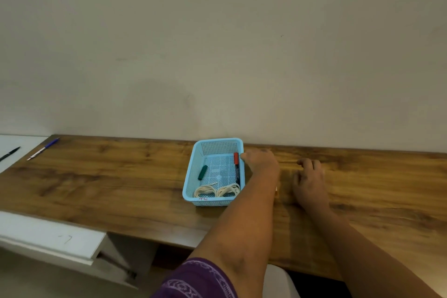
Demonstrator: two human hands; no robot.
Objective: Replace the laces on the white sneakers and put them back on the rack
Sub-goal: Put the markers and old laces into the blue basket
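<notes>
From the head view, my left hand [262,161] rests at the right rim of the blue basket [193,178], thumb against the rim near the far corner, fingers lying relaxed on the wood and curled round nothing; my right hand [310,180] lies just beside it on the wooden table [121,176], fingers loosely bent, holding nothing; the two hands are near each other but apart.

The laces [217,190] I need sit inside the basket, two cream coils side by side against its near wall; they lie to the left of my left hand and nearer to me than it is, so the left hand is plainly the closer one; the right would have to cross over. The basket's long axis runs away from me toward the wall; a red marker [236,168] lies along that axis by the right wall, between my thumb and the laces, and a green cap [202,172] lies toward the left wall.

No white sneakers and no rack show anywhere here, so I judge the task barely begun; reaching in calls for drawing the left hand back and over the rim. A blue pen [43,149] and a black pen [10,153] lie far to the left.
</notes>
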